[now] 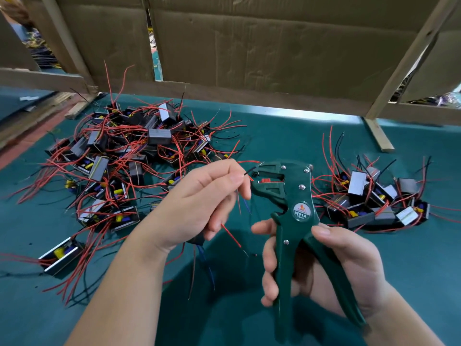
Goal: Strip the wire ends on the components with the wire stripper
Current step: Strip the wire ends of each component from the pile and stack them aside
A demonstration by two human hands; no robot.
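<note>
The left hand (199, 203) is pinching a black wire (249, 170) between thumb and forefinger. The wire's tip is pointing right and lying just left of the green wire stripper (289, 196), at its mouth. The right hand (344, 265) is gripping both handles, holding the head upright. Judging by this, the left hand is needing only a short rightward feed.
</note>
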